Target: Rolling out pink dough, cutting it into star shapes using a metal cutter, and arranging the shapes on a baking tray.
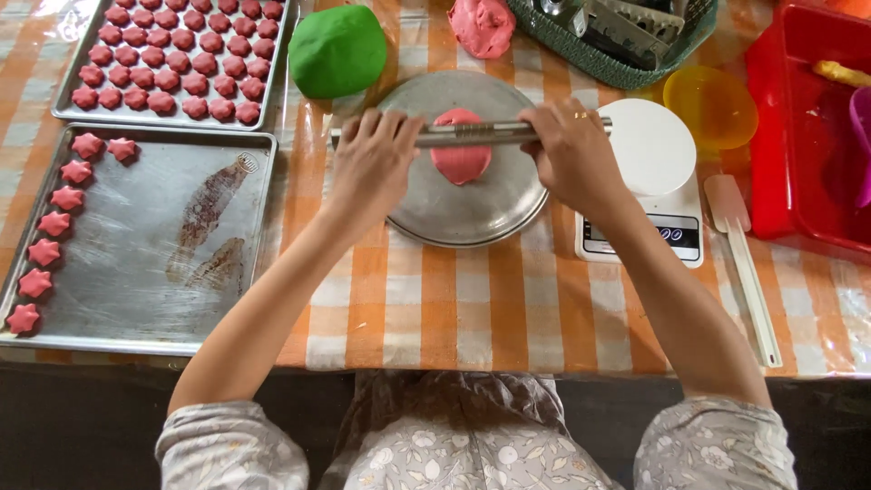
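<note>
My left hand [374, 161] and my right hand [572, 150] each press down on one end of a metal rolling pin [472, 133]. The pin lies across a flattened piece of pink dough [461, 161]. That dough rests on a round metal plate [463, 213] in the middle of the table. Both hands lie palm-down on the pin with the fingers curled over it.
A green dough ball [337, 50] and a pink dough lump [482, 25] lie behind the plate. Two trays at left, a near tray [163, 263] and a far tray [63, 104], carry pink star-shaped pieces. At right sit a white scale [649, 181], spatula [739, 254], yellow bowl [710, 106], red tub [803, 136] and green basket [617, 63].
</note>
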